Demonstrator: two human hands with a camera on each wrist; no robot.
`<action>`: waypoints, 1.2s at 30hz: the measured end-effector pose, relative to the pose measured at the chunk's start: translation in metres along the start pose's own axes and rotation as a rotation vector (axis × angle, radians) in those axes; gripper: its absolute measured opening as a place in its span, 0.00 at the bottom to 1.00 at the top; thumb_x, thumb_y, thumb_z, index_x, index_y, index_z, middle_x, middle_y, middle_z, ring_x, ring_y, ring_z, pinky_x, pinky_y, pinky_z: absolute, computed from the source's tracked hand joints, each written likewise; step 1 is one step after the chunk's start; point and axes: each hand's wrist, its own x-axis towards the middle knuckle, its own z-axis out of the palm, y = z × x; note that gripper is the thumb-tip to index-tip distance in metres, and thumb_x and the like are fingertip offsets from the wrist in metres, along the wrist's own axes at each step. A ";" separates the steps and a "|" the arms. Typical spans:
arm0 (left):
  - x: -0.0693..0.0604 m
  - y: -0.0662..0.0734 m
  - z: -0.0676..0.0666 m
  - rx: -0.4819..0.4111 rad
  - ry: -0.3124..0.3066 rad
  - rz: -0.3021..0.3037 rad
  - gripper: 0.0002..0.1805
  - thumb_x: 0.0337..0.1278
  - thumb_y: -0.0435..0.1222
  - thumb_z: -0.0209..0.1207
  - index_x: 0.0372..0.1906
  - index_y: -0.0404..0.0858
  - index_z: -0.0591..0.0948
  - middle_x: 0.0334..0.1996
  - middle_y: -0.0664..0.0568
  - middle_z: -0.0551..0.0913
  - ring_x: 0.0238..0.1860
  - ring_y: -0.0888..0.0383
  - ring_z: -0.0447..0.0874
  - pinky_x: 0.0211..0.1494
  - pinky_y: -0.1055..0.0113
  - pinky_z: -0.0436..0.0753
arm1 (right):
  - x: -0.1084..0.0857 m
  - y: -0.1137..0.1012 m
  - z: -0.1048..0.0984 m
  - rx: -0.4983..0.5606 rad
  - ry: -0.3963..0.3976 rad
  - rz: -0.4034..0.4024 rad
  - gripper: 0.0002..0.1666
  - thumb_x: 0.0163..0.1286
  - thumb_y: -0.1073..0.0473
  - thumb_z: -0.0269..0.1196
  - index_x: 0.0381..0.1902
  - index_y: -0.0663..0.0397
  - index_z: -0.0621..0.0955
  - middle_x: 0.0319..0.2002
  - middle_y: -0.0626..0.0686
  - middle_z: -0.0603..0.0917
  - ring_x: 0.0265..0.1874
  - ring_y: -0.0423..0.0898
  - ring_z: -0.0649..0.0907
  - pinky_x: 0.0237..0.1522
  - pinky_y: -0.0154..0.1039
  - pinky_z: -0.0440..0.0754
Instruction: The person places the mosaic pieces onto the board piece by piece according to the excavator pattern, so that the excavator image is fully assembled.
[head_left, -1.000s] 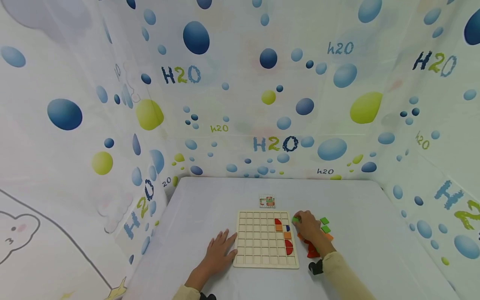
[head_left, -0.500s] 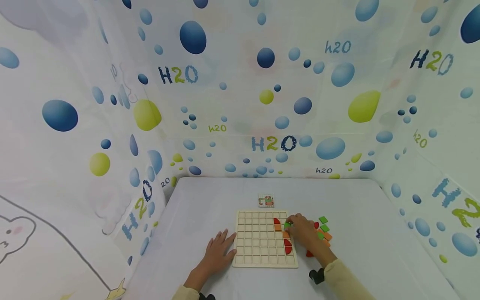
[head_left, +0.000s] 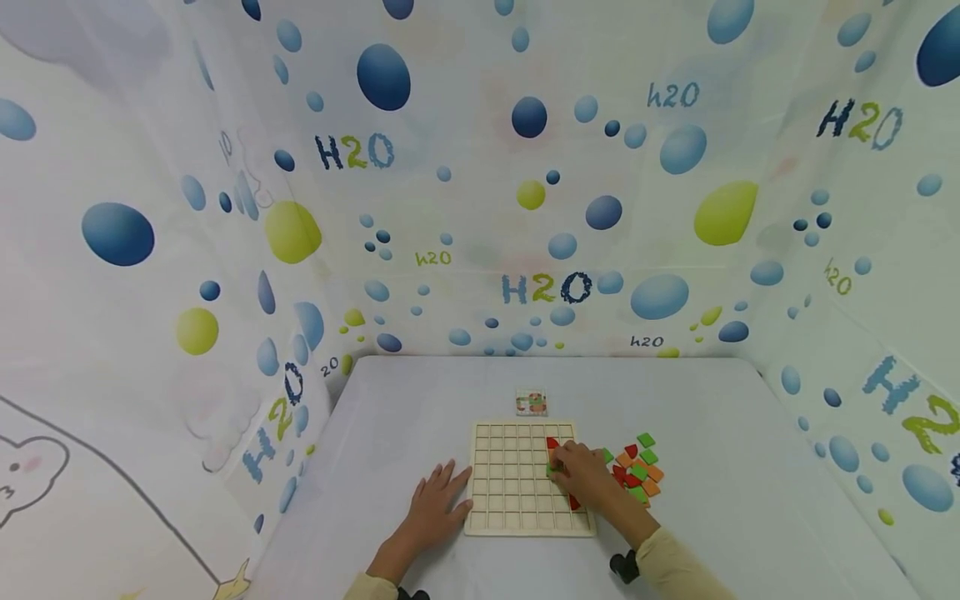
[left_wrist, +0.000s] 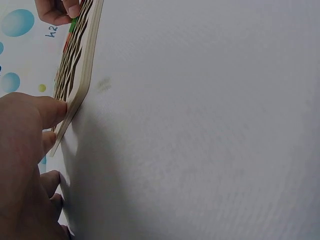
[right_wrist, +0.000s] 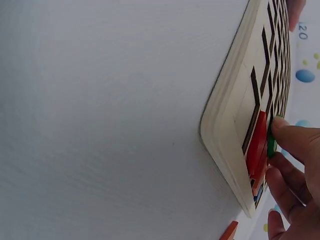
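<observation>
A wooden grid board [head_left: 510, 492] lies on the white table with red and orange pieces in cells near its right side. My right hand [head_left: 588, 477] is over that side and pinches a green tile [right_wrist: 271, 145] between thumb and fingers, down at the cells. Red pieces [right_wrist: 257, 147] sit in the board beside the green tile in the right wrist view. My left hand [head_left: 438, 506] lies with fingers spread at the board's left edge, its thumb touching the rim in the left wrist view. The right hand hides some of the cells beneath it.
Right of the board lies a loose pile of red, orange and green tiles [head_left: 649, 457]. A small picture card [head_left: 531, 402] lies behind the board. Patterned white cloth walls [head_left: 480, 208] stand around the table's back and sides.
My right hand has brought the green tile from the board's right edge leftward and nearer, onto the grid. More of the loose pile shows now. The left hand stays at the board's edge.
</observation>
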 end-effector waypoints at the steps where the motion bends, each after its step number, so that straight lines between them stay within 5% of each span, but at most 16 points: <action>1: 0.000 -0.001 0.001 0.000 0.000 -0.001 0.31 0.76 0.45 0.57 0.78 0.40 0.71 0.80 0.32 0.63 0.81 0.28 0.55 0.78 0.25 0.51 | -0.001 0.000 0.000 -0.007 0.001 -0.004 0.09 0.71 0.56 0.73 0.37 0.44 0.80 0.37 0.42 0.79 0.39 0.43 0.76 0.46 0.55 0.71; 20: 0.000 -0.003 0.002 -0.002 0.008 0.000 0.31 0.76 0.47 0.56 0.78 0.41 0.71 0.80 0.33 0.62 0.81 0.29 0.54 0.78 0.26 0.51 | 0.001 0.004 0.001 -0.160 0.036 -0.059 0.08 0.69 0.55 0.74 0.37 0.43 0.82 0.38 0.46 0.81 0.40 0.47 0.78 0.43 0.54 0.75; 36: 0.000 -0.007 0.006 0.011 0.001 -0.009 0.32 0.76 0.47 0.57 0.78 0.41 0.71 0.81 0.34 0.62 0.82 0.30 0.55 0.79 0.26 0.52 | -0.001 0.005 -0.002 -0.125 0.018 -0.047 0.09 0.69 0.55 0.75 0.35 0.43 0.82 0.37 0.43 0.79 0.38 0.44 0.76 0.40 0.50 0.70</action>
